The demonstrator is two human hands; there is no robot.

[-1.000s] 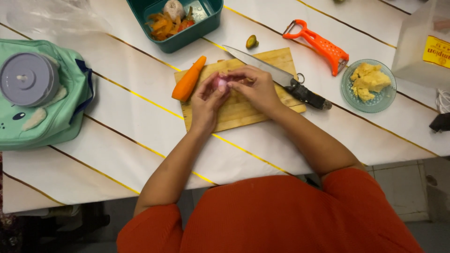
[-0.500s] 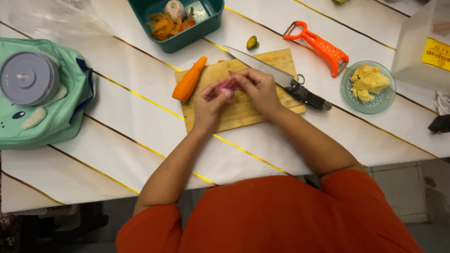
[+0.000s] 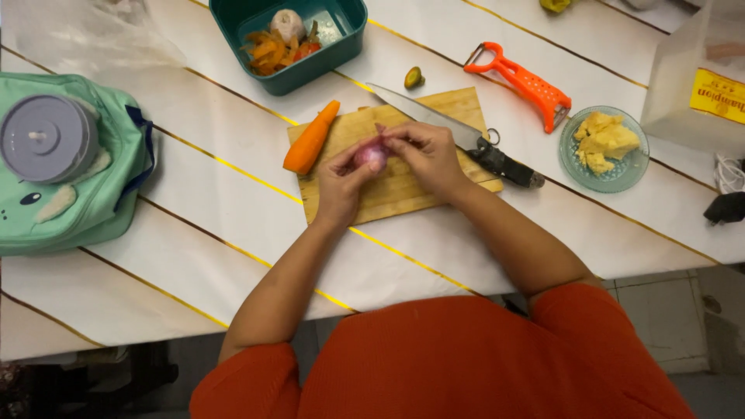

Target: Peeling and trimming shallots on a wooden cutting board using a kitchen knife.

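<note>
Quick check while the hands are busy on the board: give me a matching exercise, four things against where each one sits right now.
Things:
1. small red onion
2. carrot
3. knife
4. orange peeler

Places:
A. on the bare table beside the glass dish
B. between the fingers of both hands
C. across the far right corner of the cutting board
D. on the board's left edge, half off it

Pairs: 1-B, 2-D, 3-C, 4-A

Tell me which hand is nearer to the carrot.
Left. The left hand sits just beside the carrot, holding the small pink onion; the right hand is farther, beyond the onion.
</note>
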